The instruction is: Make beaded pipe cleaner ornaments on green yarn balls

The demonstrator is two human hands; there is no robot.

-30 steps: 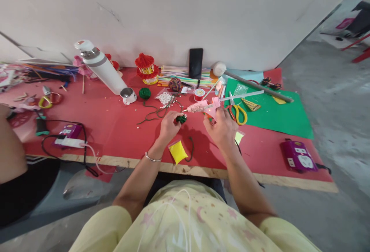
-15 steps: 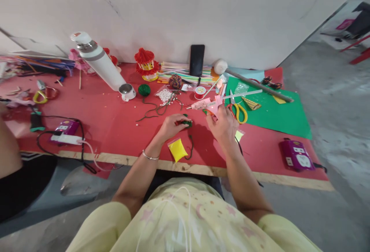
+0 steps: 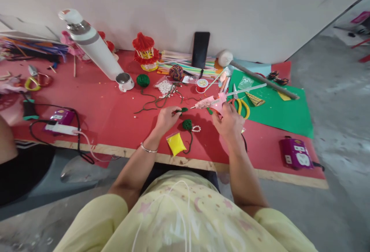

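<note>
My right hand [image 3: 230,120] is closed round the handle of a pink hot glue gun [image 3: 215,102], which has a long glue stick [image 3: 248,89] sticking out of its back. Its nozzle points left. Between my left fingertips is a small dark green piece [image 3: 182,110], perhaps a leaf shape, close to the nozzle; my left hand [image 3: 168,120] is closed in a pinch. Just below lie a small dark green yarn ball [image 3: 187,124] with a tail and a ring of white beads [image 3: 196,129]. A packet of yellow material [image 3: 176,144] rests near the table edge.
Behind my hands are loose white beads [image 3: 164,87], a green yarn ball [image 3: 142,80], a red thread spool [image 3: 201,85] and a steel cup [image 3: 125,82]. Yellow-handled scissors [image 3: 245,109] lie on green paper [image 3: 277,109]. A purple power box [image 3: 296,153] stands right. Another person's arm [image 3: 6,142] shows left.
My left hand has come away from the small yarn ball and bead ring, which now lie on the table, and holds a green piece. The glue gun stays in my right hand.
</note>
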